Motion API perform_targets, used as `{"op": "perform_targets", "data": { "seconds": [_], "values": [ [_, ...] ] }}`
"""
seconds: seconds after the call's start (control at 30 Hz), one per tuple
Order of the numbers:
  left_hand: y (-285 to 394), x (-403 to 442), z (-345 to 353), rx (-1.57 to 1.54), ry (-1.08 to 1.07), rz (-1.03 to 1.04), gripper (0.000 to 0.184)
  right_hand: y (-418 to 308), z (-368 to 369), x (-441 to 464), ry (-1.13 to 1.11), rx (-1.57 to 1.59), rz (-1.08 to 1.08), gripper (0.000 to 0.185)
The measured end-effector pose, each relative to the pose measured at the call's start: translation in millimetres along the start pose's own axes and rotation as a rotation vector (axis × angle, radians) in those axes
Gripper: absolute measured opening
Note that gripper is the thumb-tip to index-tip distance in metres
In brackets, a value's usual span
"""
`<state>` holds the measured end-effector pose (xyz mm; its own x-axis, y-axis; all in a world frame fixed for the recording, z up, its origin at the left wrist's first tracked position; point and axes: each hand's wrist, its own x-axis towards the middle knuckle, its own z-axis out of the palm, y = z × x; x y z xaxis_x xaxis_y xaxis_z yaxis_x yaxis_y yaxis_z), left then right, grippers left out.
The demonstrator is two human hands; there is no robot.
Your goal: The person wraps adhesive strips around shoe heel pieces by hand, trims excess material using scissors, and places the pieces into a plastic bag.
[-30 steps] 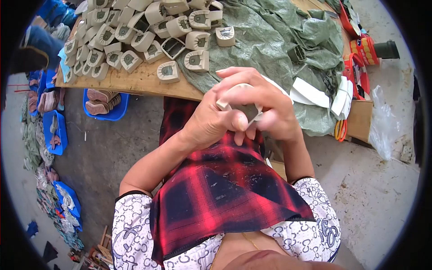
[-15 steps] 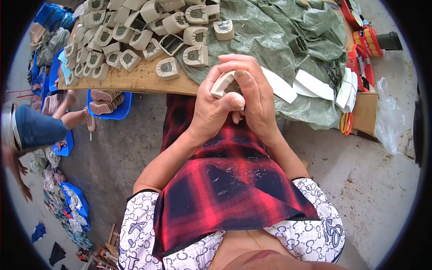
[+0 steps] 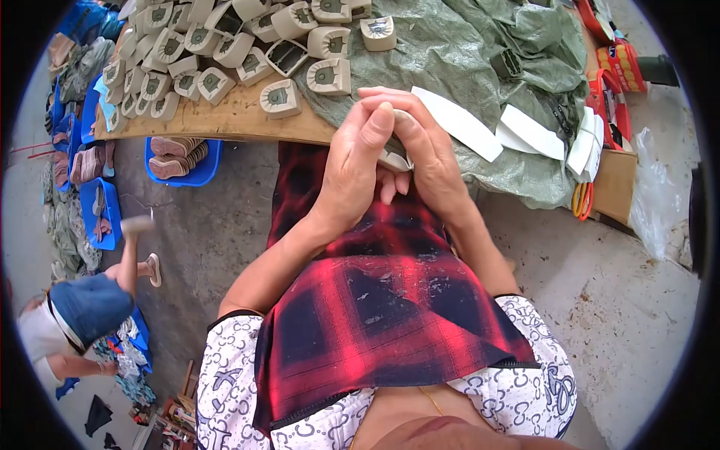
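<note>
Both hands are cupped together around one beige heel-shaped piece (image 3: 393,159), in front of the wooden table's edge. My left hand (image 3: 351,174) wraps its left side, thumb pointing up. My right hand (image 3: 435,166) closes over the other side, and its fingers hide most of the piece. A pile of similar beige pieces (image 3: 215,85) lies on the wooden table (image 3: 225,120). One lone piece (image 3: 379,34) rests on the green sheet (image 3: 465,45). White strips (image 3: 459,124) lie just right of my hands.
A red container (image 3: 621,66) and a cardboard box (image 3: 611,187) stand at the right. Blue baskets (image 3: 214,161) with shoe parts are on the floor at left. A person (image 3: 94,304) walks at the far left.
The hands have turned the beige piece and closed more around it, so less of it shows. The person at left has come into view and moved lower in the frame.
</note>
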<state>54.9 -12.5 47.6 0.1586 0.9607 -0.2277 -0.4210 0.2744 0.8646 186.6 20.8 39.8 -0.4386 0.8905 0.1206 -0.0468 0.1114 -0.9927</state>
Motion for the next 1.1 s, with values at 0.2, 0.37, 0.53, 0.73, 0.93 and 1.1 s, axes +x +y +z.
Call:
{"op": "perform_targets", "data": {
  "seconds": [0.2, 0.37, 0.53, 0.73, 0.93, 1.1],
  "values": [
    [-7, 11, -2, -0.262, 0.001, -0.014, 0.062, -3, -2, 1, -0.095, 0.742, 0.237, 0.054],
    [-10, 9, 1, -0.16, 0.134, 0.082, 0.055, -10, 14, -6, 0.112, 0.127, 0.234, 0.042],
    [-14, 14, 2, 0.048, 0.212, 0.151, 0.051, -5, 16, 4, 0.132, 0.118, 0.239, 0.039],
    [-21, 15, -8, -0.24, 0.111, 0.117, 0.053, 14, 15, -8, 0.111, 0.299, 0.23, 0.049],
    [-39, 20, -12, 0.249, 0.321, 0.363, 0.052, 47, 31, -1, 0.277, -0.256, -0.128, 0.04],
    [-35, 16, -19, -0.148, 0.182, 0.14, 0.055, 35, 13, -2, 0.009, 0.661, 0.274, 0.046]
  ]
}}
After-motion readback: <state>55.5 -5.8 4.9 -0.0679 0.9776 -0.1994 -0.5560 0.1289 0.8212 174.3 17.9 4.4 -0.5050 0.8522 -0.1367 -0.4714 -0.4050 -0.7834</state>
